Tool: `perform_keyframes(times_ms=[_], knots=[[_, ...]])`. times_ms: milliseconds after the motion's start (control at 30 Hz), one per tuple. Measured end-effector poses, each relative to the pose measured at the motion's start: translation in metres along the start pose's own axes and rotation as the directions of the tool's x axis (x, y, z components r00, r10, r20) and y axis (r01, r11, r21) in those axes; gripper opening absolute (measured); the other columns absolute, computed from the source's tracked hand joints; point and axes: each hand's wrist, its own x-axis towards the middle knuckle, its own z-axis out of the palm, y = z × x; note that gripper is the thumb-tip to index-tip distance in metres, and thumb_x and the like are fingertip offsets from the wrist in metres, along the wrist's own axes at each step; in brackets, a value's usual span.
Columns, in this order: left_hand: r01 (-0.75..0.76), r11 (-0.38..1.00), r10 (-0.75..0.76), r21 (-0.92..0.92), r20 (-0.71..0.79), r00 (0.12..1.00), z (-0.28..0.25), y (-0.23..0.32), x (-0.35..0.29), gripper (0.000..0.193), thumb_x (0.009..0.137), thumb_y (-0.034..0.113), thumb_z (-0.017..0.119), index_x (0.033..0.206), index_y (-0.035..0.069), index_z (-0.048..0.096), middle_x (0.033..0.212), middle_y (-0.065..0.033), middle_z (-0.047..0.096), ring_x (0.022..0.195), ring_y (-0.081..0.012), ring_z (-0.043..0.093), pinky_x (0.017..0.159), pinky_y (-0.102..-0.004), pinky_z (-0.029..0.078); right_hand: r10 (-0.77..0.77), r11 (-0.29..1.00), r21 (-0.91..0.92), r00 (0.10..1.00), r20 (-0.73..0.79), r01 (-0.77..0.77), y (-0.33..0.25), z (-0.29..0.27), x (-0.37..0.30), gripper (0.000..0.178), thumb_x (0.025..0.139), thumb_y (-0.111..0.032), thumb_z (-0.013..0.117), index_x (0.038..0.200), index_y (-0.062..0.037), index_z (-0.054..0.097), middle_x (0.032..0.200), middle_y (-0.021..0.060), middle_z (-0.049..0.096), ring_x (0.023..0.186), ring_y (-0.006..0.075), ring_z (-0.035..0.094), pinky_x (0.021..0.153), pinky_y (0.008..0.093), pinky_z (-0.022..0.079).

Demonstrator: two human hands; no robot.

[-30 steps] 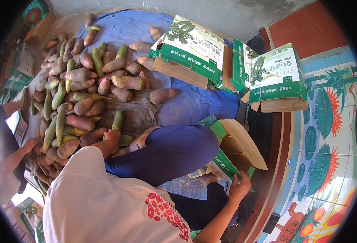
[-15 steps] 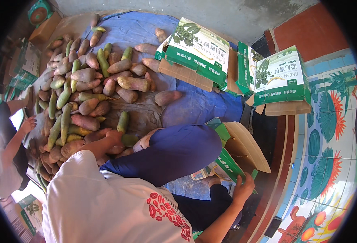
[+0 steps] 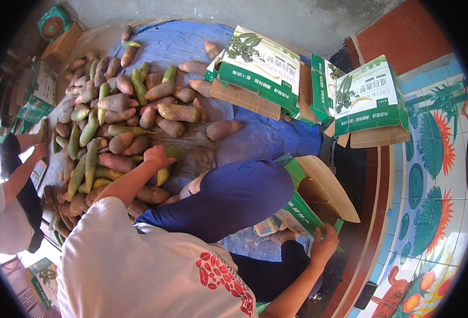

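Observation:
My left hand [image 3: 157,156] is closed round one end of a green radish [image 3: 175,153] at the right edge of a large heap of radishes [image 3: 120,114]. The radish's rounded end sticks out to the right of my fingers. Another green radish [image 3: 164,174] lies just nearer, by my forearm. My right hand [image 3: 325,245] grips the near edge of an open green cardboard box [image 3: 304,211] on the right, beyond my bent knee. The box's brown flap [image 3: 326,185] stands out; its contents are mostly hidden.
Two printed green-and-white cartons [image 3: 265,66] [image 3: 369,100] stand at the far right. A blue tarp [image 3: 276,135] lies under the radishes. A small scale [image 3: 265,227] sits beside the box. At the left, another person [image 3: 11,206] works near stacked boxes. A phone [image 3: 365,295] rests near the tiled wall.
My left hand has moved farther from me over the heap and now holds a green radish. My right hand stays on the box edge. The other person's hand has shifted.

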Motion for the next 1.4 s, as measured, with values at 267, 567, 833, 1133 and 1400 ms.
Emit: perform_keyframes(times_ms=[267, 567, 833, 1133, 1400], knots=[[0.052, 0.999, -0.052, 0.0, 0.009, 0.999, 0.008, 0.0, 0.019, 0.068, 0.07, 0.052, 0.065, 0.115, 0.004, 0.051, 0.115, -0.0121, 0.056, 0.104, -0.0245, 0.058, 0.084, -0.0347, 0.048, -0.004, 1.0, -0.018, 1.0, -0.009, 0.004, 0.0, 0.004, 0.001, 0.024, 0.076, -0.016, 0.064, 0.096, -0.0056, 0.057, 0.09, 0.0118, 0.061, 0.089, 0.0314, 0.056, 0.077, 0.0414, 0.04], [0.102, 0.994, -0.102, -0.042, 0.016, 0.995, 0.014, 0.011, 0.027, 0.07, 0.069, 0.052, 0.067, 0.117, 0.003, 0.048, 0.113, -0.0126, 0.058, 0.102, -0.0239, 0.059, 0.084, -0.0335, 0.048, 0.035, 0.999, -0.004, 0.999, 0.029, -0.035, -0.001, 0.0, 0.005, 0.027, 0.074, -0.014, 0.066, 0.098, -0.0057, 0.058, 0.092, 0.0125, 0.061, 0.089, 0.0314, 0.056, 0.078, 0.0412, 0.04], [0.168, 0.912, -0.104, -0.375, 0.185, 0.977, 0.016, -0.008, 0.052, 0.061, 0.067, 0.053, 0.065, 0.095, -0.002, 0.065, 0.1, -0.0181, 0.064, 0.095, -0.0283, 0.062, 0.08, -0.0358, 0.048, 0.174, 0.983, 0.036, 0.975, 0.138, -0.181, -0.011, -0.011, 0.006, 0.038, 0.062, -0.016, 0.076, 0.096, -0.0071, 0.059, 0.086, 0.0125, 0.065, 0.08, 0.0322, 0.062, 0.069, 0.0385, 0.047], [-0.164, 0.695, 0.044, -0.7, -0.186, 0.982, -0.053, 0.039, 0.019, 0.069, 0.066, 0.052, 0.069, 0.102, -0.006, 0.061, 0.096, -0.0199, 0.063, 0.09, -0.0254, 0.062, 0.078, -0.0339, 0.046, 0.034, 0.999, -0.028, 0.979, 0.199, -0.029, -0.011, -0.011, 0.004, 0.026, 0.062, -0.017, 0.074, 0.085, -0.0082, 0.065, 0.079, 0.0112, 0.064, 0.077, 0.0297, 0.06, 0.069, 0.0395, 0.047], [-0.421, 0.409, 0.297, -0.81, -0.318, 0.9, -0.15, 0.135, -0.077, 0.05, 0.073, 0.036, 0.069, 0.101, -0.005, 0.059, 0.088, -0.0119, 0.062, 0.082, -0.0157, 0.058, 0.073, -0.0283, 0.046, -0.027, 1.0, -0.005, 0.99, 0.14, 0.028, -0.009, 0.001, -0.003, 0.014, 0.068, -0.016, 0.069, 0.081, -0.0109, 0.066, 0.076, 0.0086, 0.061, 0.075, 0.0272, 0.058, 0.068, 0.0391, 0.046]])
